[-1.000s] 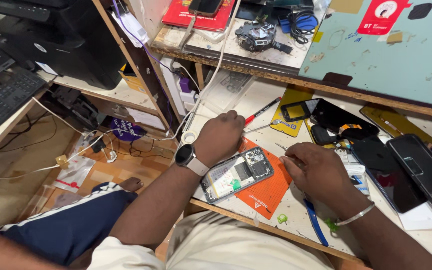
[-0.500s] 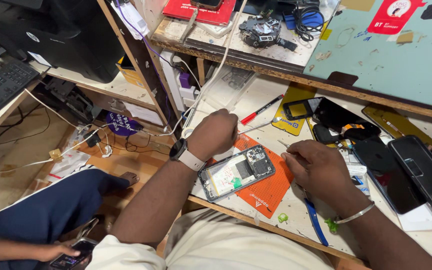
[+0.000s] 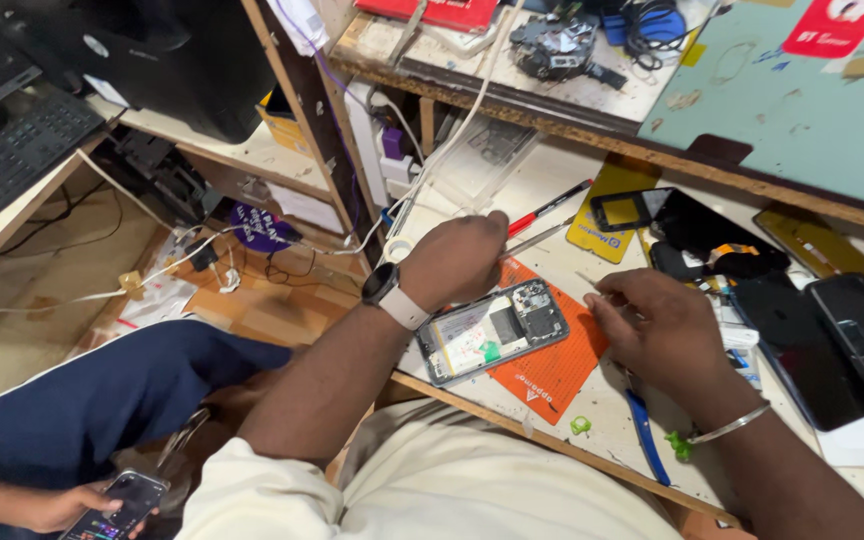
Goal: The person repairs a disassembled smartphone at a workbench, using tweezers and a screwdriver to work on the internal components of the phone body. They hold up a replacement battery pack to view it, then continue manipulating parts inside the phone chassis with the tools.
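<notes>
An opened smartphone with its back off lies on an orange mat on the workbench. My left hand, with a watch on the wrist, rests just beyond the phone's top edge and reaches toward a thin metal tool and a red-handled screwdriver; whether it grips one is hidden. My right hand, a bangle on its wrist, sits to the right of the phone with fingers curled, pinching a thin pointed tool near the mat's edge.
Several dark phones and screens lie at the right. A blue pry tool sits near the bench's front edge. A raised shelf holds cables and parts. Another person's hand holds a phone at bottom left. A keyboard is at left.
The view has shifted left and down. My left hand slid slightly up past the phone's top edge. The other person's leg and phone came further into view.
</notes>
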